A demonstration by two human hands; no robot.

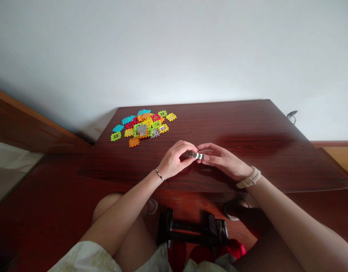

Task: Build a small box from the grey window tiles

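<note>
Over the front middle of the dark wood table (236,128), a grey tile with a notched edge (196,155) is held up off the surface, seen nearly edge-on. My left hand (176,158) pinches its left end between thumb and fingers. At the right end, my right hand (221,160) has its thumb and fingers closed on the same tile. Whether it is one tile or two pressed together I cannot tell. Fingers hide both of its ends.
A loose pile of notched plastic tiles (148,122) in blue, red, orange, yellow, green and grey lies at the table's back left. A pale wall (191,49) stands behind the table. A black cable (291,114) shows beyond its right edge. Black equipment (188,230) sits below, between the knees.
</note>
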